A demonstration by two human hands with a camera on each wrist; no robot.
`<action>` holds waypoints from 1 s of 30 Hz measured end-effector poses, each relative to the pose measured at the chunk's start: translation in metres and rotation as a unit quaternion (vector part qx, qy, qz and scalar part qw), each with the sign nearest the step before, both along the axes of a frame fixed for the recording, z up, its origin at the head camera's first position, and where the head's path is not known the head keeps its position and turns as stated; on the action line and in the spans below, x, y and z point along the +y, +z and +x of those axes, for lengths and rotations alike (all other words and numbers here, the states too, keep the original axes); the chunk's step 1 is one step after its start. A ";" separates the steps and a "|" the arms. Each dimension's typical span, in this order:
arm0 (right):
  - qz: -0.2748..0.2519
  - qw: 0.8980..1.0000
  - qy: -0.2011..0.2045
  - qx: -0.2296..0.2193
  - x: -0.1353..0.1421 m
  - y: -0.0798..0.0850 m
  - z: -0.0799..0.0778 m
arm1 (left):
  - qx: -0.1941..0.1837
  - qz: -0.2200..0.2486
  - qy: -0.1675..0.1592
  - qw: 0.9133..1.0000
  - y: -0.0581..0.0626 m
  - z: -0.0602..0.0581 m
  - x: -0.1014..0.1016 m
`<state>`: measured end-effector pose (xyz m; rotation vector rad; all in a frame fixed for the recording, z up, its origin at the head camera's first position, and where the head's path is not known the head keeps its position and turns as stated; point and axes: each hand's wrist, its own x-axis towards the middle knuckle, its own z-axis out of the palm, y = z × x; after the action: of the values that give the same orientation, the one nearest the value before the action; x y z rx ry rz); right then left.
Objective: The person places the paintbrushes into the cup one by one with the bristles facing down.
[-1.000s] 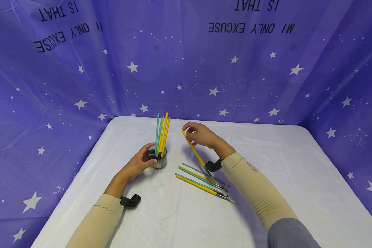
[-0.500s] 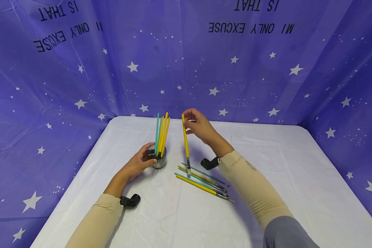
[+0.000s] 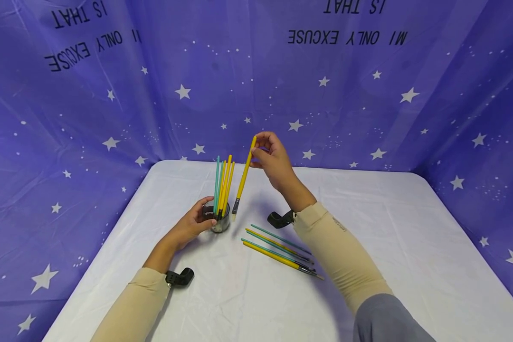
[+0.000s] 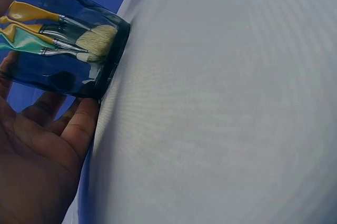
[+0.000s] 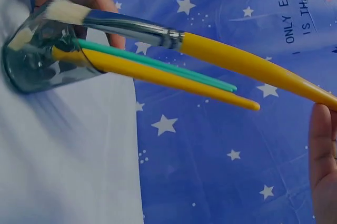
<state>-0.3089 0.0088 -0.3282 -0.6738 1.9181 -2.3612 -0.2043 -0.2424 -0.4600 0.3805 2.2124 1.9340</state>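
While aslant, a yellow brush (image 3: 245, 174) in pinch of right hand (image 3: 273, 155); glass (image 3: 223, 226) in grip of left hand (image 3: 191, 225).

In the head view my left fingers (image 3: 204, 226) cover part of the glass cup (image 3: 221, 227) toward nine o'clock, and the standing brushes (image 3: 227, 176) overlap too much for me to count. Toward four o'clock, the tips of the lying brushes (image 3: 273, 256) crowd together, and the lettering (image 3: 339, 224) on my right sleeve (image 3: 339, 256) is too small to read. My left wrist view crops the standing brushes' handles at ten o'clock; my right one cuts off the yellow brush (image 5: 226, 58) at three and most of my right fingers (image 5: 320, 142) near four.
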 end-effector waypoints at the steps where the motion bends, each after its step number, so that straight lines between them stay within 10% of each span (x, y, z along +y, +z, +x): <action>1: -0.008 1.000 -0.004 0.002 -0.002 0.001 0.000 | 0.000 -0.001 -0.001 1.000 0.000 0.000 0.000; 30: 0.063 0.998 -0.010 -0.004 -0.044 -0.050 0.002 | -0.001 0.005 -0.003 1.000 0.000 -0.001 -0.001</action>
<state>-0.3065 -0.0349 -0.3784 -0.6397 2.0578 -2.2268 -0.2058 -0.2429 -0.4600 0.3875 2.1984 1.9428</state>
